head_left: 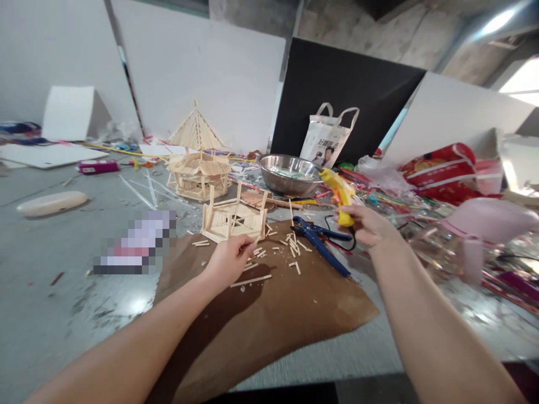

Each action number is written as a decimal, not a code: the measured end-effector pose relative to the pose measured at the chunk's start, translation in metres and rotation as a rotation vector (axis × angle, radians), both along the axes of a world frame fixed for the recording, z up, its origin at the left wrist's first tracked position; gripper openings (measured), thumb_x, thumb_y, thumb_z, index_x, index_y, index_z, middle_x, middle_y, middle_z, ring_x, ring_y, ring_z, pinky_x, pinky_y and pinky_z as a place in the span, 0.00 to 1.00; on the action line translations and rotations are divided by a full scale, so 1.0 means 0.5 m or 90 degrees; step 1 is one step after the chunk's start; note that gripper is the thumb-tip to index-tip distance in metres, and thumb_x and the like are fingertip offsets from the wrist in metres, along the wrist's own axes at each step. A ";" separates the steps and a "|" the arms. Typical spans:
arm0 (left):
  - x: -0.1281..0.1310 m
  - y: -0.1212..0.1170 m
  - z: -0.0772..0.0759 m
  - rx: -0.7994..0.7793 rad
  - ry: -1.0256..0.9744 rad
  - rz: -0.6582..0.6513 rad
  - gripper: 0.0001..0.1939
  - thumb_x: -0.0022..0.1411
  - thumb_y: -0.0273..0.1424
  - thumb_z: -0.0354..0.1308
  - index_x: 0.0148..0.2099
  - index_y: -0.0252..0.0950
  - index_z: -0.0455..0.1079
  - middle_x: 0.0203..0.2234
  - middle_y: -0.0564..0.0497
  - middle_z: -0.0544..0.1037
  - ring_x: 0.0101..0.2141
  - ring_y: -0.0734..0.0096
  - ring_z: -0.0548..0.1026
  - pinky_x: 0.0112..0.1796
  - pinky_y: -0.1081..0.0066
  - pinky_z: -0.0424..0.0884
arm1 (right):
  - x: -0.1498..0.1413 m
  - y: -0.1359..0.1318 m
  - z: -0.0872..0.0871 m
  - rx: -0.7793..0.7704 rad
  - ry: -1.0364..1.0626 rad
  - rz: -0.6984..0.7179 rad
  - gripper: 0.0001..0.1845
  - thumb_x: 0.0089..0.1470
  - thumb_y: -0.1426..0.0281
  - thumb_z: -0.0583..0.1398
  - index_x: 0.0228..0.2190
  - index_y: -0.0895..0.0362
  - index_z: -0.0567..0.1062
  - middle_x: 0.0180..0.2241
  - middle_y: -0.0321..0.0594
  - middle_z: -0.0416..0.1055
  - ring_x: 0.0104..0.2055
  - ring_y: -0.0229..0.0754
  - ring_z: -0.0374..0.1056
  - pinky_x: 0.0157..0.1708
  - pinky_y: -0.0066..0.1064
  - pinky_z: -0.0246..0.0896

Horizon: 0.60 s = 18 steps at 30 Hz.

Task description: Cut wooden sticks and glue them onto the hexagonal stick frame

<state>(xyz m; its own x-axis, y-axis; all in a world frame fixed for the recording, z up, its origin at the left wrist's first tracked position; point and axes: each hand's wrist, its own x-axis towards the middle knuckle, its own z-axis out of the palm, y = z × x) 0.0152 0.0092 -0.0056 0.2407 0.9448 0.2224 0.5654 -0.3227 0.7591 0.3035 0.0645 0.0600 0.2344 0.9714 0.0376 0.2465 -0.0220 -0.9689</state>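
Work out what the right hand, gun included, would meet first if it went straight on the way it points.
Probably the metal bowl: the right hand points forward and leftward, its yellow glue gun leading. Depth is unclear, so it might pass over the rim.

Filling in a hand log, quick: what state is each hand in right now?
Left hand: closed, fingertips pinched together; whether they hold a stick cannot be told.
Right hand: closed, holding the yellow glue gun.
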 end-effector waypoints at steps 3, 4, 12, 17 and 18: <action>0.000 0.001 0.001 -0.018 -0.025 0.006 0.13 0.54 0.36 0.43 0.27 0.34 0.64 0.19 0.54 0.70 0.18 0.79 0.64 0.22 0.78 0.58 | -0.082 -0.042 -0.019 -0.030 0.160 0.182 0.08 0.37 0.71 0.58 0.25 0.56 0.66 0.19 0.32 0.62 0.20 0.33 0.61 0.17 0.27 0.61; 0.001 0.001 0.001 -0.024 -0.034 0.010 0.13 0.53 0.36 0.43 0.27 0.34 0.64 0.19 0.54 0.71 0.17 0.79 0.64 0.22 0.78 0.59 | -0.106 -0.051 -0.030 -0.008 0.187 0.213 0.08 0.37 0.70 0.59 0.24 0.56 0.65 0.19 0.30 0.61 0.19 0.32 0.60 0.17 0.27 0.61; -0.004 0.013 -0.010 -0.058 -0.071 0.068 0.15 0.53 0.39 0.44 0.26 0.34 0.64 0.14 0.56 0.66 0.14 0.80 0.61 0.19 0.78 0.56 | -0.174 -0.083 -0.080 0.096 0.103 0.289 0.10 0.39 0.68 0.59 0.29 0.55 0.69 0.24 0.33 0.67 0.19 0.30 0.60 0.22 0.26 0.59; -0.011 0.019 -0.020 -0.058 -0.075 0.085 0.15 0.53 0.40 0.44 0.26 0.34 0.64 0.12 0.58 0.64 0.13 0.80 0.61 0.18 0.78 0.56 | -0.182 -0.093 -0.090 0.055 -0.021 0.282 0.09 0.36 0.67 0.61 0.24 0.56 0.70 0.26 0.36 0.69 0.26 0.36 0.64 0.27 0.30 0.63; -0.011 0.019 -0.020 -0.056 -0.077 0.090 0.15 0.53 0.39 0.44 0.27 0.34 0.64 0.13 0.58 0.65 0.13 0.80 0.61 0.18 0.78 0.56 | -0.182 -0.091 -0.094 0.063 -0.042 0.277 0.09 0.35 0.66 0.61 0.23 0.56 0.70 0.25 0.36 0.69 0.27 0.37 0.65 0.29 0.32 0.63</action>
